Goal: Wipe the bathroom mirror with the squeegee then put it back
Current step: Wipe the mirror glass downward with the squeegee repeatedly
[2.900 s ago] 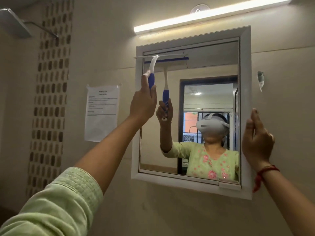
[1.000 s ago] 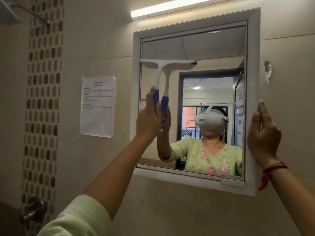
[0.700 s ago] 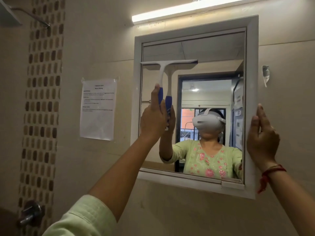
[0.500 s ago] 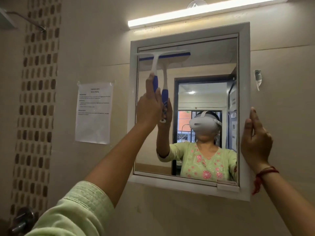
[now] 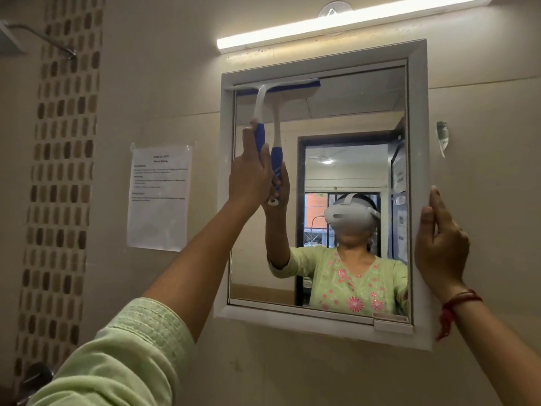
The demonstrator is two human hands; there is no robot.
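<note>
The left hand (image 5: 250, 177) grips the squeegee (image 5: 261, 112) (blade at the mirror (image 5: 351, 118) top-left); the right hand (image 5: 440, 247), fingers straight, rests against the mirror's right frame.

No legible text, label, brand or number was found. A printed paper sheet (image 5: 159, 197) was fixed to the wall left of the mirror (image 5: 322, 186); a bold heading and several short paragraphs were discerned on it, but the lettering was too small and blurred to be read. Notices were seen reflected in the mirror on a door at the right, and their print could not be read either. A small torn sticker (image 5: 442, 137) on the wall right of the mirror bore no readable marking.
</note>
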